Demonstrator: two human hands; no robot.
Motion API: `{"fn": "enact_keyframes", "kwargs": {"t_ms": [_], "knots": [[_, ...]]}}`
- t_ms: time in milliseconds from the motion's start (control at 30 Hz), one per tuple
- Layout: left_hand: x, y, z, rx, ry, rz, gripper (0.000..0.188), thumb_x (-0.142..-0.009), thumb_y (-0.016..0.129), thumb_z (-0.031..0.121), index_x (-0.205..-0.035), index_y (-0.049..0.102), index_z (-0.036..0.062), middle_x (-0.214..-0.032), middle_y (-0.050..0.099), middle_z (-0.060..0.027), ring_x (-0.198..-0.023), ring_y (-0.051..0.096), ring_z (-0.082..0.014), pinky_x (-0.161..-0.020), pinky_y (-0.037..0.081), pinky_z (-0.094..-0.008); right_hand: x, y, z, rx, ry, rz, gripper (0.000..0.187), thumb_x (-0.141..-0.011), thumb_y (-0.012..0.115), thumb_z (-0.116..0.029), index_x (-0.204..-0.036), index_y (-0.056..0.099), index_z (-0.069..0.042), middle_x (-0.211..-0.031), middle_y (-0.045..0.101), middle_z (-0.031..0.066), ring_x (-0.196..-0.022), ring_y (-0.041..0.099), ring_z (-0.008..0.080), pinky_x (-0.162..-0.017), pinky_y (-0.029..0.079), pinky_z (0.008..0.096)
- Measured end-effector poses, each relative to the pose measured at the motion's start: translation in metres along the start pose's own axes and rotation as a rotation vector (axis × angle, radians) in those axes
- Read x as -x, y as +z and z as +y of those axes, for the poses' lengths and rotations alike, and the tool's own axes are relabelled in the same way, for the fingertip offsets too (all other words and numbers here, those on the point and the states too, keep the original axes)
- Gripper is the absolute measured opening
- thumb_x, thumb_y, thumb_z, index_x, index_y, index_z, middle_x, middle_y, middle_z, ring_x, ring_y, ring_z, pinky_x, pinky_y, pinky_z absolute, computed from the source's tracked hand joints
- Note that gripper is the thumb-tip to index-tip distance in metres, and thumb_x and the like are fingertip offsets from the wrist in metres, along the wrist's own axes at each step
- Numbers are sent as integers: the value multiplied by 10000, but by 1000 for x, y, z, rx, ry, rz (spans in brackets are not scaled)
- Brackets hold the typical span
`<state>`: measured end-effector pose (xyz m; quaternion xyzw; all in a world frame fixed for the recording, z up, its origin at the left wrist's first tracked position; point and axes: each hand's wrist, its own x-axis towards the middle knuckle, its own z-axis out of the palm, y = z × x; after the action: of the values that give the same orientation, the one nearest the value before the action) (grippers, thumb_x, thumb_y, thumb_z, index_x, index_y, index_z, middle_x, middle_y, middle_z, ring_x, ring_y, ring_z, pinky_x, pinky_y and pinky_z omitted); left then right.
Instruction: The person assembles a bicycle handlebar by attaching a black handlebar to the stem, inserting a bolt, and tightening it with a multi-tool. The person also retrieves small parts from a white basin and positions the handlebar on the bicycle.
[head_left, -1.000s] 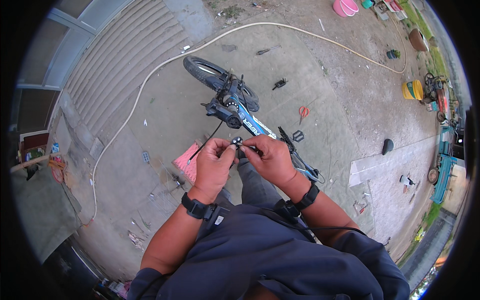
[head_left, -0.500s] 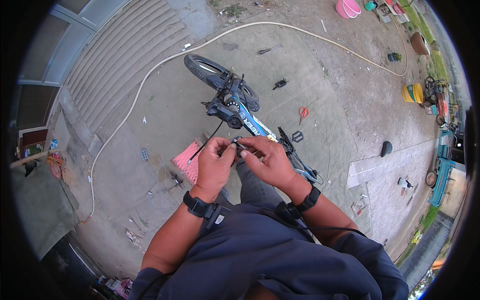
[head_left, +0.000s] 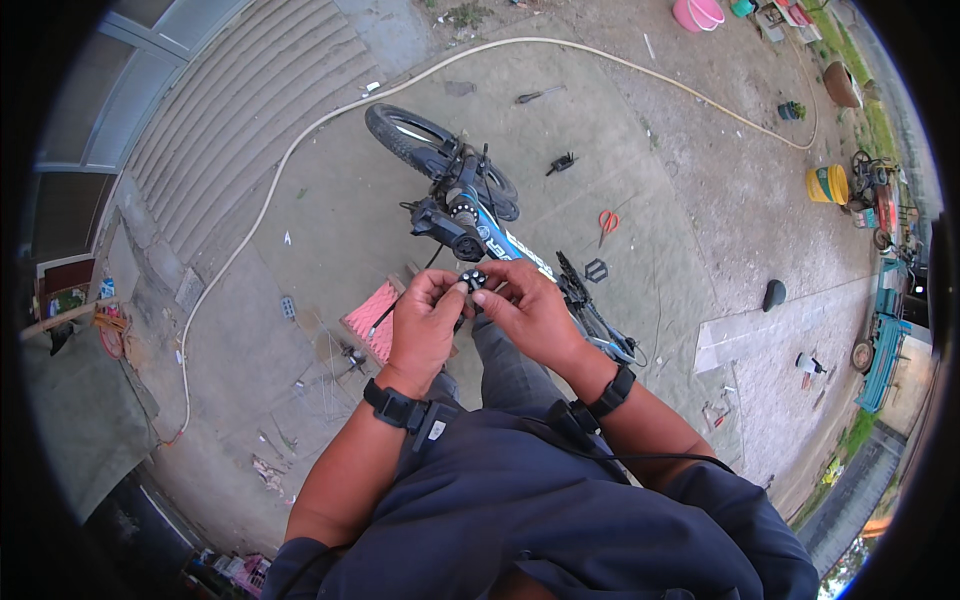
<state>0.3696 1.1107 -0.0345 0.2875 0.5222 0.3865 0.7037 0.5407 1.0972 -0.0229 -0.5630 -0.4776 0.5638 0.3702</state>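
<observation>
My left hand (head_left: 424, 318) pinches a small black part with shiny silver bits (head_left: 472, 280). My right hand (head_left: 532, 312) grips the same part from the other side, thumb and fingertips on it. The fingers cover most of the part, so its exact kind cannot be told. A thin black cable (head_left: 381, 319) trails beside my left hand. Just beyond the hands is a bicycle with a blue and white frame (head_left: 497, 232), its knobby-tyred wheel (head_left: 408, 139) pointing away to the upper left.
A pink textured pad (head_left: 371, 322) lies left of my hands. Orange-handled scissors (head_left: 608, 222), a loose black pedal (head_left: 596, 270), a small black part (head_left: 562, 163) and a screwdriver (head_left: 540, 95) lie on the ground. A pale hose (head_left: 292, 150) curves around; a yellow bucket (head_left: 827, 185) stands right.
My fingers have shifted on the small black part, and more of its silver-dotted face shows between them. My right hand has moved slightly up and left.
</observation>
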Motion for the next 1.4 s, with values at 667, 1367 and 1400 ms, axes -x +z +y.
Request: {"fn": "enact_keyframes", "kwargs": {"t_ms": [667, 1367, 1400], "knots": [[-23, -2, -11, -175, 28, 86, 124, -971, 638, 27, -1088, 597, 20, -949, 636, -29, -782, 606, -94, -703, 508, -232, -36, 5, 18, 84, -58, 154, 231, -843, 804, -96, -1039, 707, -22, -920, 653, 94, -713, 667, 172, -639, 546, 289], [-28, 1, -7, -134, -7, 172, 79, -970, 657, 72, -999, 618, 10, -841, 644, -9, -714, 591, -66, -635, 475, -225, -42, 8, 14, 322, -164, 215, 266, -804, 832, -75, -1031, 695, -57, -863, 638, 65, -660, 634, 142, -589, 512, 272], [-30, 1, -7, -162, -13, 178, 82, -972, 657, 78, -995, 615, 11, -840, 643, -9, -711, 588, -65, -632, 471, -224, -42, 7, 14, 337, -178, 202, 273, -798, 835, -76, -1031, 695, -58, -873, 642, 70, -661, 636, 151, -590, 515, 279]]}}
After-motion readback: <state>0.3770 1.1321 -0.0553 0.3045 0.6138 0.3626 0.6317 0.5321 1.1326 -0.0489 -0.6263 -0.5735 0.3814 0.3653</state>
